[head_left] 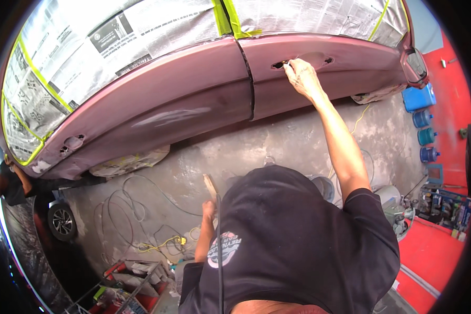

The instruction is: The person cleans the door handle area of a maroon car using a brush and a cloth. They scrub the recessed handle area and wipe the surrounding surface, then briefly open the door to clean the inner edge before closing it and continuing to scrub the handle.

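My right hand [302,77] reaches up to the front door [277,49] of a car in dull mauve primer. Its fingers are pinched together at the dark door handle opening [278,66]; a tiny yellowish bit shows at the fingertips, too small to name. Low by my side, my left hand [209,208] is closed round a pale, flat bar [209,186], which points toward the car. The rear door [193,86] has a lighter smeared patch [170,116]. Newspaper [141,31] edged with yellow-green tape [44,83] covers the windows.
Hoses [123,209] and a yellow cord [165,243] lie across the concrete floor. A tool cart [136,282] stands at lower left. Another person [15,180] is at the car's far left end. Blue jugs [423,119], a bucket [323,187] and a grey machine [395,206] are to the right.
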`<action>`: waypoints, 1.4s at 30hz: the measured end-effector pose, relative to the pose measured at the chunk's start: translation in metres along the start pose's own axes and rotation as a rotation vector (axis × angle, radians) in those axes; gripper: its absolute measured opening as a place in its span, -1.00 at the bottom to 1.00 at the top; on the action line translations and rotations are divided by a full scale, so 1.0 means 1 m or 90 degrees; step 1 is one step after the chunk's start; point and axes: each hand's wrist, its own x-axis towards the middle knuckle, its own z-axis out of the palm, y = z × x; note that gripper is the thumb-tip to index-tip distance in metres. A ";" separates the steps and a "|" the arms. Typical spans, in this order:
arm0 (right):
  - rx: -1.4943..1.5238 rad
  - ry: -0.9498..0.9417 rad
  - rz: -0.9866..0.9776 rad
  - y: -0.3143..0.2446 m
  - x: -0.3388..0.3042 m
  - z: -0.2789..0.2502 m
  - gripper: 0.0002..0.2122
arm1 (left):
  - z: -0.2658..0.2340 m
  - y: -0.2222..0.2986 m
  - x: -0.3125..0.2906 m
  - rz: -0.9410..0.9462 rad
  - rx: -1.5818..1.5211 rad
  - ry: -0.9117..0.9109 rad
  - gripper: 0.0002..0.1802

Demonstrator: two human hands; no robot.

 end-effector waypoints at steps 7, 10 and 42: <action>0.111 0.040 0.090 -0.009 -0.005 -0.007 -0.72 | -0.007 0.002 0.007 -0.010 0.015 -0.010 -0.60; 0.112 0.070 0.097 -0.009 -0.003 -0.005 -0.70 | -0.010 -0.006 0.016 -0.025 0.003 -0.001 -0.59; 0.079 -0.060 0.090 0.004 -0.002 -0.014 -0.80 | -0.011 -0.025 0.044 0.009 -0.092 0.006 -0.78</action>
